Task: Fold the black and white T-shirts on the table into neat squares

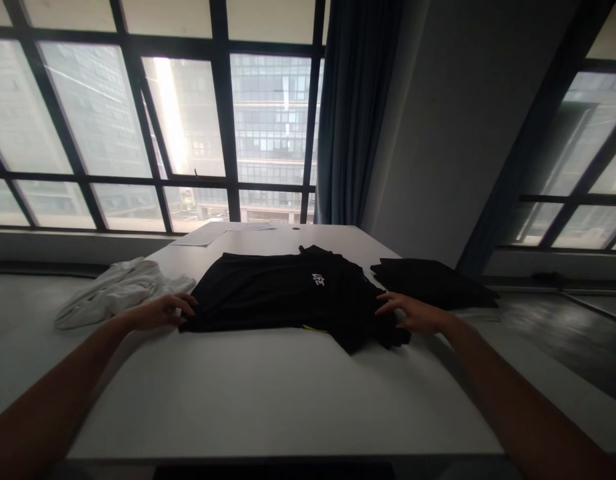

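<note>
**Two hands at a black shirt on a white surface**

A black T-shirt [288,293] lies mid-surface [268,393], its small white print unreadable. The left hand [161,311] rests loosely open at its left edge, the right hand [413,313] spread flat at its right. One white garment [118,288] lies crumpled left; one folded black pile [433,281] sits right; papers [213,233] lie far.

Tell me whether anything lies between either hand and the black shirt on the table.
Nothing visible does. The left hand rests at the left edge of the black shirt, the right hand at its right edge. The white garment and the folded dark cloth lie off to the sides.
</note>
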The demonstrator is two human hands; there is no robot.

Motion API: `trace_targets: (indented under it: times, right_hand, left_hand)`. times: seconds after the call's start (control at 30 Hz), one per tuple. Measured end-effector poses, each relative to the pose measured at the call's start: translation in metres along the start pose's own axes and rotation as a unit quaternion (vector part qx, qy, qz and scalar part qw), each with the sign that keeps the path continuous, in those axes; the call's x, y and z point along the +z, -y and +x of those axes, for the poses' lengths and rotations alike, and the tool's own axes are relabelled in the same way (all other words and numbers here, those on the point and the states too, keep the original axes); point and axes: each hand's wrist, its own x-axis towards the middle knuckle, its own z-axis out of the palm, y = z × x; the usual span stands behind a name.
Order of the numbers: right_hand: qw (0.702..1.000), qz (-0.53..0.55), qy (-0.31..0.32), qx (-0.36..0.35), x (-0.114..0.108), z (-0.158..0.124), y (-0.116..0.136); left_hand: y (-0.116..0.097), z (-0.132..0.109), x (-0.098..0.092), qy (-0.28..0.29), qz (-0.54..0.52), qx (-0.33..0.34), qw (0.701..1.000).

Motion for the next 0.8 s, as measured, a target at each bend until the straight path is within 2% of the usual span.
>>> trace_targets:
  times: [0.2, 0.37, 0.47, 0.63, 0.8]
  right_hand:
    - [0.994, 0.095, 0.045, -0.041, 0.005, 0.006, 0.021]
    - [0.996, 0.077, 0.043, -0.009, 0.0, -0.001, 0.011]
    - [0.998, 0.05, 0.032, 0.015, 0.001, -0.003, 0.006]
    - [0.999, 0.036, 0.021, 0.008, 0.007, 0.003, 0.007]
    - [0.995, 0.092, 0.002, -0.038, 0.003, 0.003, 0.012]
  left_hand:
    - [-0.019, 0.004, 0.001, -0.022, -0.038, 0.042, 0.998]
    - [-0.02, -0.005, -0.005, 0.051, -0.069, 0.016, 0.996]
    - [-0.015, -0.007, -0.005, 0.07, -0.067, 0.013, 0.995]
    - [-0.016, -0.002, 0.003, 0.048, -0.045, 0.037, 0.997]
    - [-0.023, 0.0, 0.003, 0.016, -0.045, 0.045, 0.998]
